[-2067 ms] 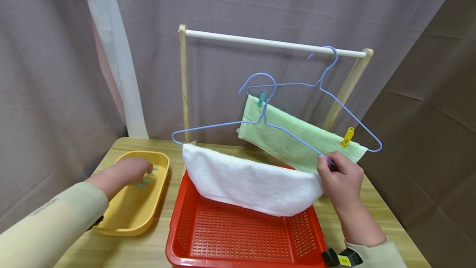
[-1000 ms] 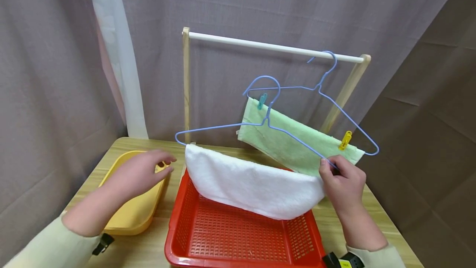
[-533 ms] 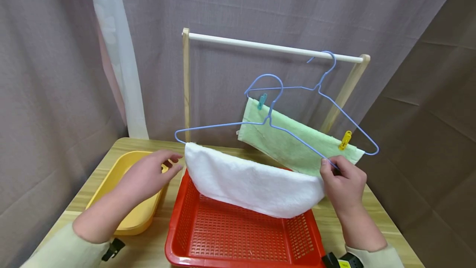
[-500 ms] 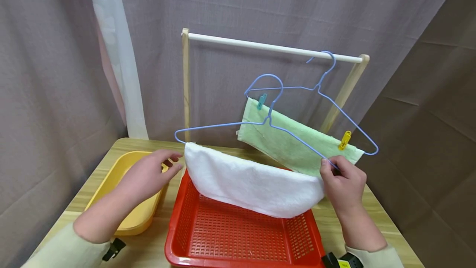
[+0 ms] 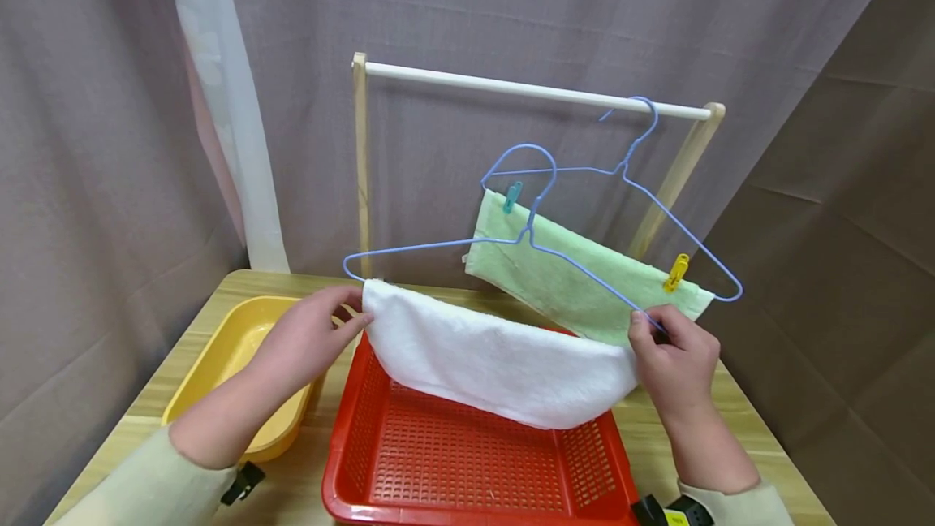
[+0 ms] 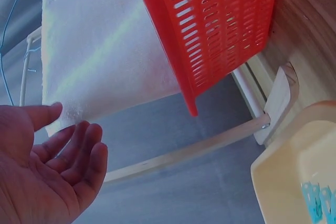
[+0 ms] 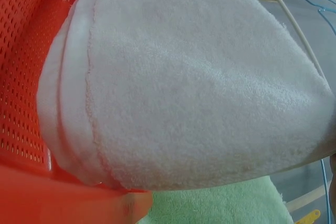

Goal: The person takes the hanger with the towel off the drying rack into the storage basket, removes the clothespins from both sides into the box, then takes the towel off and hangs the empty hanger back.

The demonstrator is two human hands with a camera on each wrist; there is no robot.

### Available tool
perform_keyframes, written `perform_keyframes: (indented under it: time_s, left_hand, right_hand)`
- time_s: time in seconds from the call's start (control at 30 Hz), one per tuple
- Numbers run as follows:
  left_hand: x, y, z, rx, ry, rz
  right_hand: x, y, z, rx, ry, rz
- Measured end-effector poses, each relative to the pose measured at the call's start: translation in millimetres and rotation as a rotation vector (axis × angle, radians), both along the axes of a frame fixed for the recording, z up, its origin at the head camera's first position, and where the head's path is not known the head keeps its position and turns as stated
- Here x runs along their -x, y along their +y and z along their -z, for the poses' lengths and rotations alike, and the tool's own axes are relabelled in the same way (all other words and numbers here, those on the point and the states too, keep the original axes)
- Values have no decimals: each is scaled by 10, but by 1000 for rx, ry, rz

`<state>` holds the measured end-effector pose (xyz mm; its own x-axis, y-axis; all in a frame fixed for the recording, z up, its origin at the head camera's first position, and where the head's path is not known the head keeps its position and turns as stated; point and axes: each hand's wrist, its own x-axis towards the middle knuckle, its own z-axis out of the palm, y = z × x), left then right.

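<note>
A white towel is draped over the lower bar of a blue wire hanger in the head view. My right hand grips the hanger's right end, where the towel's corner meets the fingers. At the opposite end, my left hand reaches the towel's left edge, thumb at the front and fingers towards the back. In the left wrist view, that hand's thumb and relaxed fingers stand apart at the towel's corner, and no clip shows between them. The right wrist view is mostly filled by the towel.
Beneath the towel stands a red basket. A yellow tray on the left holds teal clips. Behind, a rack's white rail carries another blue hanger with a green towel, a teal clip and a yellow clip.
My left hand has left the yellow tray with the clips and moved right to the white towel's left edge. My right hand keeps its grip; the held hanger's hook has shifted slightly right.
</note>
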<state>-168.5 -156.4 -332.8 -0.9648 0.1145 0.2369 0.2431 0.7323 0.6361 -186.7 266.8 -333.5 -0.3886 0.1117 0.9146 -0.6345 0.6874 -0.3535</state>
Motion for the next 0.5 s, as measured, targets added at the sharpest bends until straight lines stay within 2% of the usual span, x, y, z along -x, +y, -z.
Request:
perform_keyframes:
  time_s: [0.17, 0.5]
  left_hand:
    - [-2, 20, -14, -20, -17, -23]
    - [7, 86, 9, -21, 0, -27]
  right_hand:
    - [-5, -4, 1, 5, 3, 13]
    - [-10, 13, 10, 8, 3, 31]
